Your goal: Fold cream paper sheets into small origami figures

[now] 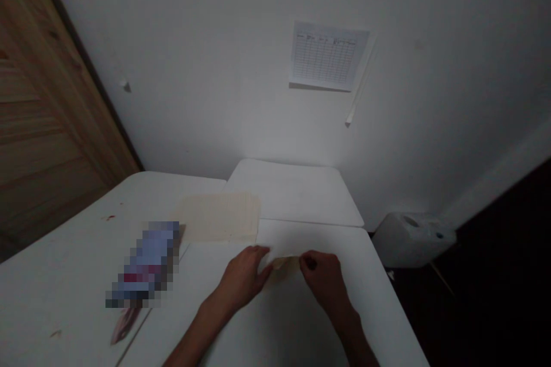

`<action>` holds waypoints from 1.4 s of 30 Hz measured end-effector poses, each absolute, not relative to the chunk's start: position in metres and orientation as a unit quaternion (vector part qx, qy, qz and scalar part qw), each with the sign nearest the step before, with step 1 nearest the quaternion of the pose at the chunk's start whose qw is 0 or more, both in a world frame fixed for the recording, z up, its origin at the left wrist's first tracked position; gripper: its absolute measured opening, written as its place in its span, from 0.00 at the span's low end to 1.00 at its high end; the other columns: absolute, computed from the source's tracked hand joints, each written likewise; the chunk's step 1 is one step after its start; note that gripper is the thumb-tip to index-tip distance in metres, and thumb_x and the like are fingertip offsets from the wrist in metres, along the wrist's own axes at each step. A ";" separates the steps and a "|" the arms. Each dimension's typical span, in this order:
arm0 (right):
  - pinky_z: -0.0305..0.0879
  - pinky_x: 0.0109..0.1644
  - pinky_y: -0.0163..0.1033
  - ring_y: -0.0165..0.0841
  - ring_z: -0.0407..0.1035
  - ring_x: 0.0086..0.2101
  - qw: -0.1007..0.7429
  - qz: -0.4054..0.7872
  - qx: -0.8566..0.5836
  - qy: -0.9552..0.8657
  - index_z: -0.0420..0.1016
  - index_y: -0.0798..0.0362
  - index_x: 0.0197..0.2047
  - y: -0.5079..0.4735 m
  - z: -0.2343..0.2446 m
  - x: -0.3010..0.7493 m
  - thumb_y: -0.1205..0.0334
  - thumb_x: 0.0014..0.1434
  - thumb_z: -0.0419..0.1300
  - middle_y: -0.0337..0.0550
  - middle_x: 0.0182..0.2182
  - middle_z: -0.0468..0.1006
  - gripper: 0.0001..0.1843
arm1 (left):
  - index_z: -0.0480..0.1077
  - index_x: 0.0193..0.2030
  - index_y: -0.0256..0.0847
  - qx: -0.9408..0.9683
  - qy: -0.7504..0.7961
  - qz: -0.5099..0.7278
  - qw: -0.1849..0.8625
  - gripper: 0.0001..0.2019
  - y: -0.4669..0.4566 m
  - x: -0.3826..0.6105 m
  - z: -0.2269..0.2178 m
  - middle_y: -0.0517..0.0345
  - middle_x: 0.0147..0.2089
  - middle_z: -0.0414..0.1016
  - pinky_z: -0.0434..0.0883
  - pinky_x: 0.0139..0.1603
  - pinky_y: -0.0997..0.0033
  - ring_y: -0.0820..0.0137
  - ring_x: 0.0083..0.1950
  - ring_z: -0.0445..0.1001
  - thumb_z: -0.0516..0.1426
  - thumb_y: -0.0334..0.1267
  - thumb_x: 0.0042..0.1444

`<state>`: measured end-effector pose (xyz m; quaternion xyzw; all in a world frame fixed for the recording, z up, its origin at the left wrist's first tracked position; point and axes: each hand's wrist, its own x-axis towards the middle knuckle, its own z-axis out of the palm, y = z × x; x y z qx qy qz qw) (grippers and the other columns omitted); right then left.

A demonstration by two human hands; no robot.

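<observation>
A small, thin tan piece (286, 262), perhaps paper or film, lies between my two hands just above the white table. My right hand (325, 278) pinches its right end between thumb and fingertips. On the other side, my left hand (244, 272) has its thumb and fingers apart, with the thumb tip at the piece's left end. Whether that thumb presses on it I cannot tell. Beyond my left hand lies a flat stack of pale cream sheets (219, 218).
Left on the white table (77, 252) lies a pixelated bluish item (148, 261) with a pinkish end (125, 324). A printed chart (328, 56) hangs on the wall. Beyond the table's right edge stands a white box-like object (413, 241) with holes. A wooden door (55, 80) is at left.
</observation>
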<state>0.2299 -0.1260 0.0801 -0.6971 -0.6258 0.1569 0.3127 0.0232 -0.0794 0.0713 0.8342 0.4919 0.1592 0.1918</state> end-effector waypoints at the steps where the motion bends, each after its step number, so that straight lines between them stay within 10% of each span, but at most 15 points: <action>1: 0.62 0.35 0.33 0.32 0.73 0.27 0.314 0.166 -0.693 -0.628 0.82 0.51 0.29 -0.125 0.083 0.230 0.65 0.55 0.56 0.40 0.25 0.81 0.12 | 0.71 0.53 0.40 0.835 0.483 0.157 0.213 0.18 -0.078 0.026 0.073 0.48 0.52 0.75 0.66 0.53 0.65 0.60 0.53 0.72 0.53 0.42 0.59; 9: 0.67 0.33 0.34 0.32 0.73 0.25 0.397 0.201 -0.680 -0.583 0.79 0.53 0.45 -0.119 0.076 0.227 0.55 0.57 0.58 0.43 0.30 0.81 0.17 | 0.72 0.24 0.38 0.813 0.450 0.216 0.301 0.16 -0.070 0.042 0.063 0.59 0.23 0.72 0.61 0.30 0.75 0.69 0.29 0.70 0.48 0.37 0.58; 21: 0.65 0.26 0.33 0.32 0.71 0.23 0.467 0.415 -0.610 -0.488 0.80 0.58 0.33 -0.120 0.024 0.227 0.46 0.54 0.58 0.45 0.24 0.78 0.22 | 0.72 0.30 0.33 0.600 0.411 0.317 0.609 0.21 -0.068 0.039 0.031 0.58 0.23 0.70 0.67 0.23 0.73 0.71 0.22 0.69 0.54 0.54 0.53; 42: 0.62 0.26 0.32 0.29 0.66 0.22 0.491 0.471 -0.538 -0.498 0.81 0.57 0.34 -0.126 0.029 0.219 0.46 0.54 0.63 0.43 0.23 0.77 0.20 | 0.76 0.31 0.31 0.601 0.382 0.307 0.631 0.26 -0.067 0.038 0.016 0.53 0.26 0.75 0.63 0.27 0.73 0.68 0.26 0.71 0.58 0.59 0.51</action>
